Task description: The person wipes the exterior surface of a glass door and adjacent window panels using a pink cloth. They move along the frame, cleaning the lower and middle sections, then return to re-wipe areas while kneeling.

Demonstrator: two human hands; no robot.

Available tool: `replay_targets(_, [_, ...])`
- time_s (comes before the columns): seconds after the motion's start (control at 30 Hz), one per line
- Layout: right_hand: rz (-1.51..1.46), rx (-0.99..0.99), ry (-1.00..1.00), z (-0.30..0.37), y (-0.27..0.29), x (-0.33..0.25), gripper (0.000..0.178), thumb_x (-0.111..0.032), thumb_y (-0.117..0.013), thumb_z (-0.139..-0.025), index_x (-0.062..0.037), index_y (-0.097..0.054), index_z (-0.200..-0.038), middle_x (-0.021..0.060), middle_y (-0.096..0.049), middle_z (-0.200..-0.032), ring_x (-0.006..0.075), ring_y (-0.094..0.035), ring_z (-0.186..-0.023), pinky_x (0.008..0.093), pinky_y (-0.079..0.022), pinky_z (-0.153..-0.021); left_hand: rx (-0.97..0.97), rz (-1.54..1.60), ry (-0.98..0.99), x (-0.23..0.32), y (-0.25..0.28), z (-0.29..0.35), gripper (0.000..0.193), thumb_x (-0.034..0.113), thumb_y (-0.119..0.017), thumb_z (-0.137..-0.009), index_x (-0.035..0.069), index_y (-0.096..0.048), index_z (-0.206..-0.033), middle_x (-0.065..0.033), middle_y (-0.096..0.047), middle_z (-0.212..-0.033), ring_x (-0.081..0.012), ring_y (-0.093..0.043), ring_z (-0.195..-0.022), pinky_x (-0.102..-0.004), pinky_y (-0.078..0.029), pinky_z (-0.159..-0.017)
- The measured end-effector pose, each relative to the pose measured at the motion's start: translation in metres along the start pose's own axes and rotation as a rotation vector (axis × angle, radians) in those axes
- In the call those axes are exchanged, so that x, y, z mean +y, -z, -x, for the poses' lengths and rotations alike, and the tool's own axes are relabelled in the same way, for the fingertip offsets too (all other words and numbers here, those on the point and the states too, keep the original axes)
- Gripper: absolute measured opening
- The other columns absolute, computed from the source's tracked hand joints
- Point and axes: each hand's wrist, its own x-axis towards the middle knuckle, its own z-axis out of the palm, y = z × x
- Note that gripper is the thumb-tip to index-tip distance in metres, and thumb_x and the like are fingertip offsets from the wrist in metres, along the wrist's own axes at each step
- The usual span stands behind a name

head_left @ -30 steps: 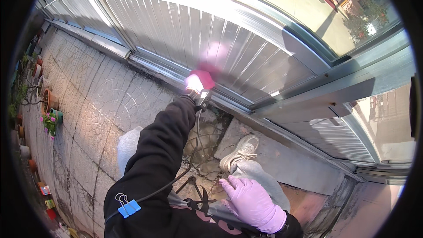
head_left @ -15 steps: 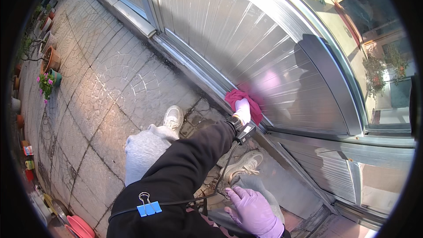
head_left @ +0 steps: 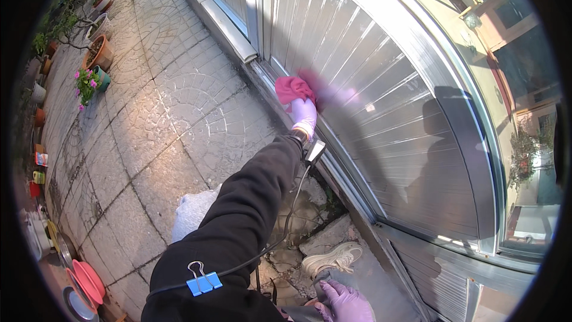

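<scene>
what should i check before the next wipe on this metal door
1. Left hand in a purple glove grips the pink cloth: ok.
2. Cloth pressed flat on the ribbed grey metal door panel: ok.
3. Black cable along the left sleeve hangs free of the cloth: ok.
4. Right hand, gloved, low near the white sneaker; what it holds: cannot tell.
5. Footing on the cracked stone paving by the door sill: cannot tell.

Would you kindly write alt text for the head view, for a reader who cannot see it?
A left hand in a purple glove presses a pink cloth against a ribbed metal door panel. The right hand, also gloved, rests low near a white shoe on stone paving.
</scene>
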Motion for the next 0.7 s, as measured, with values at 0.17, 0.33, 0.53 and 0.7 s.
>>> replay_targets(0.17, [0.045,0.054,0.003,-0.003,-0.016,0.021,0.056,-0.033,-0.060,-0.093,-0.0058,-0.048,-0.140,0.0202,-0.058,-0.130,0.0390,-0.058,-0.113,0.0469,-0.048,-0.096,-0.057,0.072,0.057,-0.017,-0.003,-0.029,0.019,0.002,-0.052,-0.083,-0.001,-0.057,-0.100,-0.0197,-0.060,-0.096,-0.0361,-0.058,-0.092,-0.0421,-0.045,-0.085])
replay_targets(0.33, [0.069,0.065,-0.045,-0.002,-0.042,0.054,0.063,-0.043,-0.061,-0.091,-0.0133,-0.046,-0.145,0.0192,-0.057,-0.133,0.0392,-0.060,-0.113,0.0486,-0.053,-0.091,0.003,0.127,0.056,-0.002,0.015,-0.122,0.021,0.008,-0.055,-0.085,-0.006,-0.059,-0.101,-0.0121,-0.062,-0.095,-0.0256,-0.057,-0.090,-0.0340,-0.045,-0.084])
replay_targets(0.53, [0.005,0.078,-0.063,-0.004,-0.047,0.061,0.064,-0.043,-0.061,-0.092,-0.0135,-0.044,-0.146,0.0185,-0.056,-0.134,0.0394,-0.059,-0.115,0.0479,-0.053,-0.092,0.058,0.058,-0.038,-0.009,0.016,-0.136,0.028,0.013,-0.057,-0.085,-0.008,-0.060,-0.104,-0.0221,-0.065,-0.101,-0.0370,-0.061,-0.094,-0.0388,-0.046,-0.086])
replay_targets(0.7, [-0.046,0.125,-0.001,-0.006,-0.027,0.044,0.060,-0.036,-0.062,-0.092,-0.0103,-0.046,-0.144,0.0201,-0.056,-0.133,0.0388,-0.059,-0.115,0.0472,-0.052,-0.093,-0.250,-0.376,-0.003,0.026,0.045,-0.148,0.029,0.012,-0.052,-0.086,0.001,-0.058,-0.112,-0.0195,-0.063,-0.104,-0.0367,-0.059,-0.098,-0.0373,-0.045,-0.087])
